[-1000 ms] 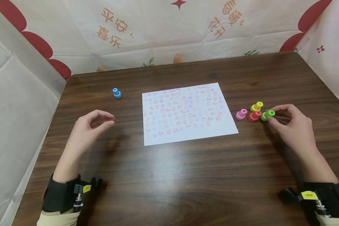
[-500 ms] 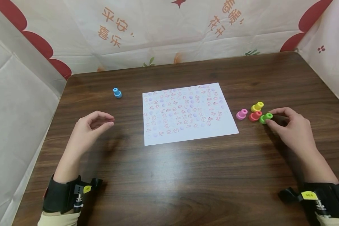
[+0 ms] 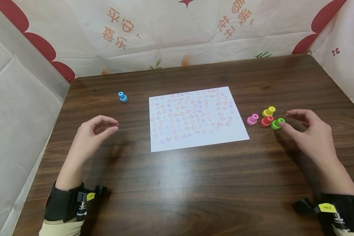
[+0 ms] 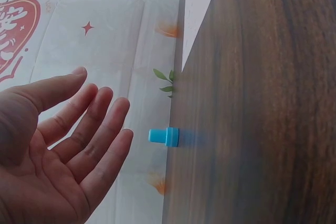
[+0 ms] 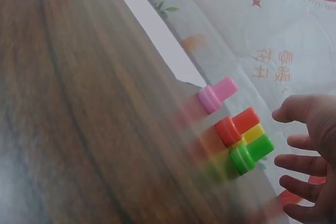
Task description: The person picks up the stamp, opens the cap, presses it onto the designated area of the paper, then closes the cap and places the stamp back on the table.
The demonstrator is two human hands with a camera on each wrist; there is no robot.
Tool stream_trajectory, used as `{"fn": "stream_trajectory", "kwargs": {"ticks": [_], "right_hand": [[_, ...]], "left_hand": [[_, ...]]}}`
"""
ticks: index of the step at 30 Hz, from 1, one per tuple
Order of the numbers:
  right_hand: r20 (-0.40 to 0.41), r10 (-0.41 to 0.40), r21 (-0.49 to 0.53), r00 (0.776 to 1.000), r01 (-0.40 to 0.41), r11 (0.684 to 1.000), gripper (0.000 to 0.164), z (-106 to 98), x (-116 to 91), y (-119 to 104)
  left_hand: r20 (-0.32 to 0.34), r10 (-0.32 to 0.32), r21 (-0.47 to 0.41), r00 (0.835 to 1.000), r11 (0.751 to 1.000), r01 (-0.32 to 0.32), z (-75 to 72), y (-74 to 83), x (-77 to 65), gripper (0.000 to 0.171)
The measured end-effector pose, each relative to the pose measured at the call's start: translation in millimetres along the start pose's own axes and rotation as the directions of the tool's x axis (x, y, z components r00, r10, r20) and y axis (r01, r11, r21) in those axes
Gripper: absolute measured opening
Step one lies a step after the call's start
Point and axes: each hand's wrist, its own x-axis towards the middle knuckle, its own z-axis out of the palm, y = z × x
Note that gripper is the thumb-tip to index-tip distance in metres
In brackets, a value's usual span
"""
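My right hand hovers just right of a green stamp, thumb and fingers apart with nothing between them. The right wrist view shows a gap between the fingers and the green stamp. Close by it stand a red stamp, a yellow stamp and a pink stamp, all upright. Over the table's left side my left hand is held with relaxed, slightly bent fingers and holds nothing. Beyond it a blue stamp stands alone, also visible as a blue stamp in the left wrist view.
A white sheet of paper printed with small red and purple marks lies mid-table, between the blue stamp and the other stamps. The brown wooden table meets a patterned white cloth at its far edge and sides.
The green stamp has shifted slightly left, closer to the red one. My right hand has let go of it and drawn back to the right. My left hand has barely moved.
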Motion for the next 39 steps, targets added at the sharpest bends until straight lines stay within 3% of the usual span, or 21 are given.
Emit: {"fn": "stream_trajectory", "kwargs": {"ticks": [12,26,32,39], "right_hand": [[-0.059,-0.057,0.030,0.997,0.059,0.998,0.057,0,0,-17],[-0.043,-0.125,0.040,0.991,0.126,0.991,0.057,4,-3,-46],[-0.043,-0.144,0.041,0.989,0.146,0.988,0.053,8,-2,-55],[-0.034,-0.170,0.040,0.985,0.171,0.984,0.052,14,-4,-63]], "left_hand": [[-0.030,0.000,0.056,1.000,0.998,0.002,-1.4,4.1,12.3,0.029],[-0.080,0.034,0.173,0.996,0.985,-0.020,6.5,18.5,47.2,0.024],[-0.099,0.017,0.308,0.995,0.951,0.014,11.0,22.7,67.7,0.023],[-0.070,-0.034,0.443,0.997,0.894,0.062,17.7,17.1,89.1,0.023]]}}
